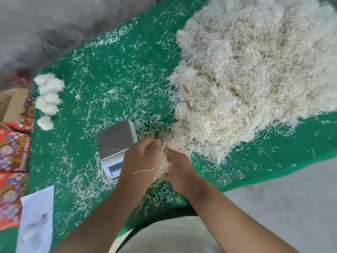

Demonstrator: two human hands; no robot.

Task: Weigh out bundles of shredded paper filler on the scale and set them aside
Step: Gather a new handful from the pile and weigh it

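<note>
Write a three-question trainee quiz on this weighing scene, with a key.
1. True or false: the scale pan holds a full bundle.
2. What do the left hand and right hand hold? A) a box B) a clump of filler C) a packet
3. On which side of the scale do the finished bundles lie?

Key: 1 false, only a stray strand. 2 B. 3 the left, near the mat edge.

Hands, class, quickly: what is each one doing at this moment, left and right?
Left hand: fingers curled, gripping a clump of shredded paper.
Right hand: curled round the same clump from the other side.
</note>
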